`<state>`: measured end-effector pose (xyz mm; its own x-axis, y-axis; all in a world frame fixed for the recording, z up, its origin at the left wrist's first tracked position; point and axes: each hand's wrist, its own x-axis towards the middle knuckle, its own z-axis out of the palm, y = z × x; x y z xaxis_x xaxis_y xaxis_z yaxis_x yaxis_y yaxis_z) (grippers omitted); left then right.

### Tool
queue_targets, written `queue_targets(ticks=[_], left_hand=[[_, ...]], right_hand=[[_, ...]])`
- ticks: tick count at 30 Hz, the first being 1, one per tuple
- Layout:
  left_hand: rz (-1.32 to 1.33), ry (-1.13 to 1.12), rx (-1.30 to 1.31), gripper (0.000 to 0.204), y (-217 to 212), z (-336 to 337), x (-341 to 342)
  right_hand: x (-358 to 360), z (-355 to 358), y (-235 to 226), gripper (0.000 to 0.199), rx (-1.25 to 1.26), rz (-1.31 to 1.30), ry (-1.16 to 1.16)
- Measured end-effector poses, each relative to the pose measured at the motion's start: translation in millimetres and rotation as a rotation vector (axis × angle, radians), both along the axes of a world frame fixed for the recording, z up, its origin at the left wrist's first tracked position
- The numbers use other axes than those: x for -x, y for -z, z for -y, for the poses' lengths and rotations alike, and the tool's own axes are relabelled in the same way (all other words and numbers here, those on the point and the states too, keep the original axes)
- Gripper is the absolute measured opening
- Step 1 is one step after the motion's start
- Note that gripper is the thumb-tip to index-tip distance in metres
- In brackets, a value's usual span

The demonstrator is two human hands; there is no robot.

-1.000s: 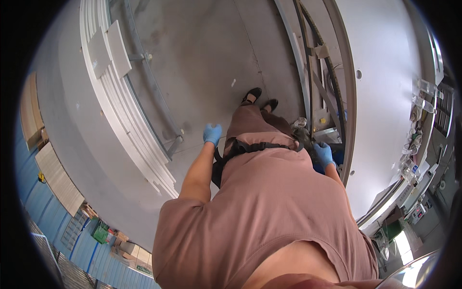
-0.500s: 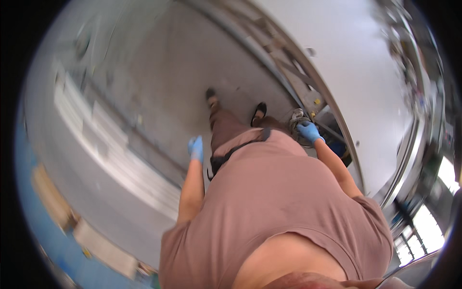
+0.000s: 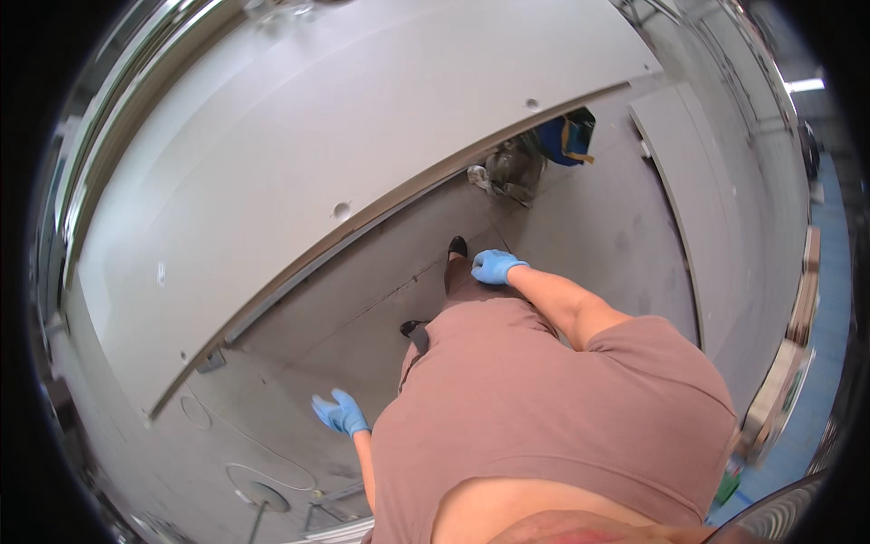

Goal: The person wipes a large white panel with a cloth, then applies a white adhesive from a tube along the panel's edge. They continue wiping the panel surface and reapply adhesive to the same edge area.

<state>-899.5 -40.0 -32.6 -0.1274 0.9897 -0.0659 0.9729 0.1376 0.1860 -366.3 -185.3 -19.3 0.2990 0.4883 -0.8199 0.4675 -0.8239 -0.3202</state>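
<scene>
- Fingers (image 3: 323, 410) of the blue-gloved left hand (image 3: 341, 414) spread apart above grey floor (image 3: 589, 227).
- Blue-gloved right hand (image 3: 497, 267) curled near brown trousers (image 3: 460, 286); cannot tell whether it grips anything.
- Long pale-grey tabletop (image 3: 362, 127) with round holes (image 3: 342, 210) ahead, apart from both hands.

Soft, fairly even daylight-toned light fills the view, with a white light strip (image 3: 805, 85) glaring at upper right. The pale worktop (image 3: 362, 136) has a dull sheen; the floor (image 3: 353, 335) looks dimmer. Edges bow, the left hand (image 3: 340, 413) blurs slightly, and black rings the picture.
</scene>
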Motion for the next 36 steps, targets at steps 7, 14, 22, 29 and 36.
queue_targets(ticks=[7,14,22,29,36], left_hand=[[0.220,0.511,-0.471,0.069,-66,-152,-266],[0.314,0.812,-0.486,0.073,-92,-243,-439],[0.370,0.859,-0.392,0.075,-68,-361,-567],[0.173,0.807,-0.302,0.080,-34,-376,-600],[0.173,0.632,-0.205,0.075,-38,-379,-616]], right_hand=[[-110,59,17,0.042,0.065,0.069,0.322],[-189,4,-56,0.035,-0.291,0.268,0.509],[-174,-136,-132,0.028,-0.655,0.201,0.428],[-200,-206,-136,0.019,-0.816,0.209,0.165],[-306,-253,-130,0.010,-1.066,0.195,-0.025]])
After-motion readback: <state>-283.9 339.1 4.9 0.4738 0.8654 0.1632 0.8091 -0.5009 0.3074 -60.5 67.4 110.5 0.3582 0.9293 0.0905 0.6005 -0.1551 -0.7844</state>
